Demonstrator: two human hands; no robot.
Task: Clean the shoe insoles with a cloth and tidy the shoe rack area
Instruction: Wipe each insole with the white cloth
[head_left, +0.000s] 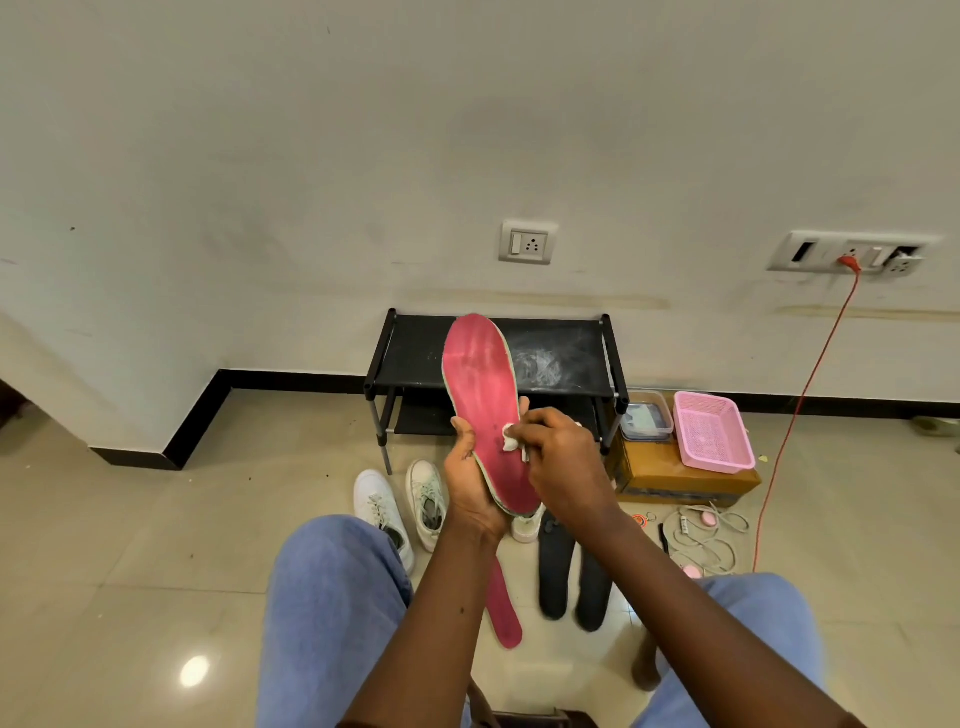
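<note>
My left hand (470, 480) grips the heel half of a pink insole (480, 384) held upright in front of me. My right hand (558, 457) pinches a small white cloth (511, 435) and presses it against the insole's lower middle. A second pink insole (504, 608) lies on the floor between my knees, partly hidden by my left forearm. Two black insoles (574, 577) lie beside it on the right. Behind stands the black two-tier shoe rack (561, 358), its top shelf dusty.
A pair of white sneakers (402, 501) sits on the floor left of my hands. Right of the rack a pink basket (711, 431) and a clear lidded box (647, 418) rest on a cardboard box (675, 480). White cables (706, 535) and an orange cord (800, 410) lie at the right.
</note>
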